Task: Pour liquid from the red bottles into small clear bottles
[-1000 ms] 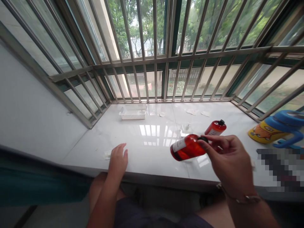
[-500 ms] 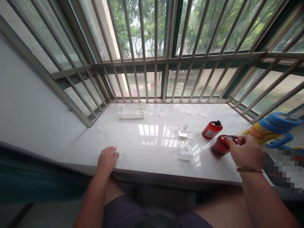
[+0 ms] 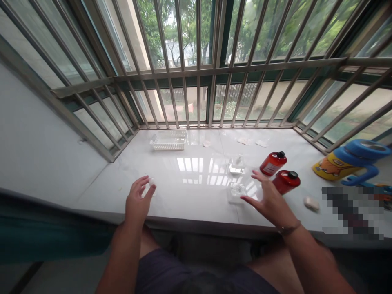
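L hand (image 3: 137,202) above near left part of white counter (image 3: 196,204), close to near edge; sm. clear piece (image 3: 152,182) pinched btw thumb & fingertips. R hand (image 3: 269,196) over near right part, fingers & thumb spread wide apart, nothing gripped. Thumb tip overlaps right edge of near clear container (image 3: 234,193); contact can't be told. Far clear container (image 3: 236,165) just beyond, w/ gap btw the two. Near red bottle (image 3: 288,182) upright, black cap on, partly hidden behind R hand; far red bottle (image 3: 272,164), also capped, just beyond it & slightly left. Wide strip of counter runs btw L hand & containers; more open surface from there to white basket (image 3: 169,141) at far left, close to window bars (image 3: 199,98). Right side tighter: pale lump (image 3: 311,203) near R wrist, blue/yellow flask (image 3: 349,161) near far right edge. Counter bounded left by wall (image 3: 45,143); near edge passes under both forearms.
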The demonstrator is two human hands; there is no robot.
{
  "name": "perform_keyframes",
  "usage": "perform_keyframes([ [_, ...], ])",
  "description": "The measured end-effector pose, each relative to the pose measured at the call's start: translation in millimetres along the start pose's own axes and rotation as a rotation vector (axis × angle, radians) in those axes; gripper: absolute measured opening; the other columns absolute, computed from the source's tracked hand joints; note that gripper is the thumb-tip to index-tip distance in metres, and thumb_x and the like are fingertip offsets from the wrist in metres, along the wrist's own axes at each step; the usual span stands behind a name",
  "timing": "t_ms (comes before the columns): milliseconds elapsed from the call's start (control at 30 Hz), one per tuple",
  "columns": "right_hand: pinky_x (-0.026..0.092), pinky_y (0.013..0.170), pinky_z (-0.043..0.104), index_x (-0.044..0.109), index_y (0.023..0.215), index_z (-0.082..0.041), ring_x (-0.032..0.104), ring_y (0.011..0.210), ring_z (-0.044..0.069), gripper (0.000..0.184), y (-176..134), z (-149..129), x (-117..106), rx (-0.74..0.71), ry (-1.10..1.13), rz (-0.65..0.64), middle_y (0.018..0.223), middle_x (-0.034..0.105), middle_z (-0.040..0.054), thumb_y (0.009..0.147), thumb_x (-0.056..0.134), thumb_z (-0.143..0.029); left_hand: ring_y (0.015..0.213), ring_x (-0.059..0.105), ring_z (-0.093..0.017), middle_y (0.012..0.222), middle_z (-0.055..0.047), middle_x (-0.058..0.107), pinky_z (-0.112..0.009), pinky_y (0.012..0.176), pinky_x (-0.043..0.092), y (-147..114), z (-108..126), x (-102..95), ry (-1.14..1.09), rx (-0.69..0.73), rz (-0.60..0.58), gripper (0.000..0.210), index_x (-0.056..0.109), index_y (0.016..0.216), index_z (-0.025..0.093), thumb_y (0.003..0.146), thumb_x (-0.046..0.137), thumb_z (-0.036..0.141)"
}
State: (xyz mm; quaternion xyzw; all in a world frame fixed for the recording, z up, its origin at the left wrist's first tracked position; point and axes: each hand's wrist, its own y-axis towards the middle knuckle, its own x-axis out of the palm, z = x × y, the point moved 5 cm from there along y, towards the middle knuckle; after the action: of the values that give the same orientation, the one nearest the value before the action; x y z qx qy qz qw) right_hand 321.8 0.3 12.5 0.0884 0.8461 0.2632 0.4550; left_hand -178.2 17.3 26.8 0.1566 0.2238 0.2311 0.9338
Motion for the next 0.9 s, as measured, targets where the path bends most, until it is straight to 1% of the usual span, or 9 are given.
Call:
perform_keyframes([
  [33,0.049,0.119,0.06,0.046,0.152,-0.02,0.056,0.145,0.039,0.083,-4,-2,16,0.003,0.021,-0.083,0.156,0.057,0.0201,0.089,0.079,-0.062,0.132,0.065,-0.029,0.145,-0.011,0.065,-0.046,0.111,0.057,-5,9,10.9,-0.125,-0.026,-0.024,0.038,0.072,0.106,0.021,0.092,0.076,0.056],
  [67,0.051,0.118,0.06,0.043,0.156,-0.02,0.057,0.144,0.039,0.085,-8,-2,32,0.012,0.043,-0.148,0.155,0.057,0.0201,0.09,0.078,-0.06,0.135,0.063,-0.029,0.147,-0.012,0.065,-0.046,0.114,0.055,-10,19,23.3,-0.221,-0.051,-0.07,0.038,0.073,0.106,0.02,0.092,0.077,0.055],
  [167,0.051,0.119,0.061,0.043,0.155,-0.021,0.059,0.141,0.037,0.077,-21,-8,65,0.066,0.103,-0.208,0.151,0.06,0.0185,0.094,0.076,-0.053,0.139,0.06,-0.03,0.15,-0.014,0.063,-0.045,0.118,0.051,-28,47,59.0,-0.461,-0.112,-0.201,0.038,0.076,0.108,0.019,0.091,0.08,0.054],
  [267,0.052,0.119,0.061,0.043,0.154,-0.024,0.062,0.137,0.037,0.079,-29,-29,84,0.101,0.183,-0.205,0.145,0.063,0.0164,0.09,0.082,-0.049,0.138,0.061,-0.031,0.152,-0.015,0.061,-0.048,0.121,0.048,-46,70,90.5,-0.647,-0.178,-0.308,0.043,0.077,0.112,0.02,0.089,0.083,0.056],
  [400,0.055,0.116,0.06,0.043,0.154,-0.027,0.065,0.133,0.035,0.083,-34,-67,99,0.107,0.274,-0.235,0.141,0.065,0.0142,0.085,0.088,-0.039,0.142,0.057,-0.033,0.151,-0.015,0.06,-0.049,0.12,0.049,-67,90,124.7,-0.739,-0.166,-0.431,0.038,0.079,0.113,0.022,0.09,0.083,0.052],
  [500,0.055,0.116,0.06,0.045,0.151,-0.027,0.064,0.133,0.037,0.083,-34,-81,104,0.126,0.297,-0.23,0.142,0.064,0.0145,0.082,0.09,-0.034,0.14,0.058,-0.033,0.147,-0.015,0.059,-0.049,0.117,0.052,-80,94,143.8,-0.744,-0.17,-0.498,0.039,0.079,0.112,0.022,0.09,0.083,0.053],
  [600,0.055,0.115,0.061,0.047,0.148,-0.028,0.064,0.134,0.037,0.081,-33,-85,107,0.13,0.31,-0.228,0.143,0.064,0.0143,0.081,0.091,-0.034,0.139,0.059,-0.033,0.148,-0.015,0.056,-0.05,0.116,0.054,-88,89,156.9,-0.739,-0.194,-0.546,0.041,0.079,0.114,0.023,0.089,0.083,0.055],
  [767,0.056,0.114,0.06,0.05,0.147,-0.028,0.065,0.132,0.037,0.082,-33,-83,106,0.145,0.337,-0.216,0.141,0.065,0.0134,0.077,0.093,-0.032,0.142,0.058,-0.034,0.153,-0.014,0.052,-0.05,0.115,0.055,-95,75,169.4,-0.718,-0.211,-0.581,0.044,0.078,0.118,0.024,0.09,0.081,0.058],
  [900,0.055,0.115,0.059,0.051,0.147,-0.028,0.064,0.133,0.036,0.08,-34,-82,109,0.144,0.352,-0.221,0.141,0.065,0.0121,0.078,0.092,-0.032,0.151,0.05,-0.035,0.155,-0.013,0.051,-0.052,0.124,0.048,-99,66,175.1,-0.613,-0.147,-0.655,0.041,0.079,0.12,0.027,0.092,0.079,0.057],
])
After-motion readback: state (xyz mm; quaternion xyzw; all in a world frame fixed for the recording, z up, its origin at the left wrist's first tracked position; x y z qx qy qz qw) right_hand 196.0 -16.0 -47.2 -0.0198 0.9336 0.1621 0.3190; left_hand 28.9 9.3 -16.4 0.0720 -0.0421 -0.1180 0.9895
